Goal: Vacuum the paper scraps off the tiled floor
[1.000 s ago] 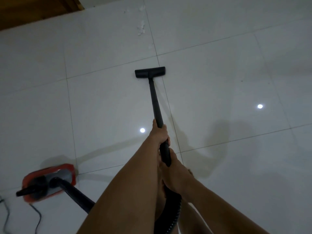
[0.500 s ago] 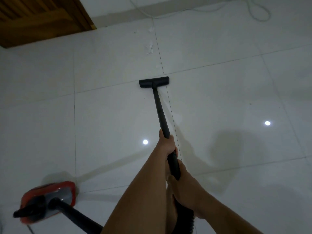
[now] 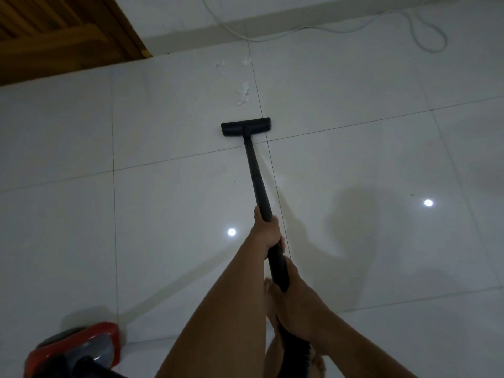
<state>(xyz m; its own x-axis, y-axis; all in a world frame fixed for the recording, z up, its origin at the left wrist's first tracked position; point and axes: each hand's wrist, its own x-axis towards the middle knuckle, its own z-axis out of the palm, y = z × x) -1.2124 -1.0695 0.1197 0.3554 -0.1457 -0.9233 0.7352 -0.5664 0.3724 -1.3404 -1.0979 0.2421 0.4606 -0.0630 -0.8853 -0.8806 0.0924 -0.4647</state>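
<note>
– Paper scraps (image 3: 242,94) lie just past the vacuum head (image 3: 246,126), and a few more sit farther past it. They are small, white and crumpled.
– What could go wrong?
– They look light, so a fast push may shove them away. On white tiles (image 3: 163,118) some may get missed. The white cable (image 3: 272,39) far past the head could get sucked in.
– And the hands?
– The left hand (image 3: 267,230) and right hand (image 3: 297,304) both squeeze the black tube (image 3: 256,175).

Finding no legible text, label, brand, number or sign; checking the red vacuum body (image 3: 79,347) and the black floor head (image 3: 245,126), reading nothing on either.
</note>
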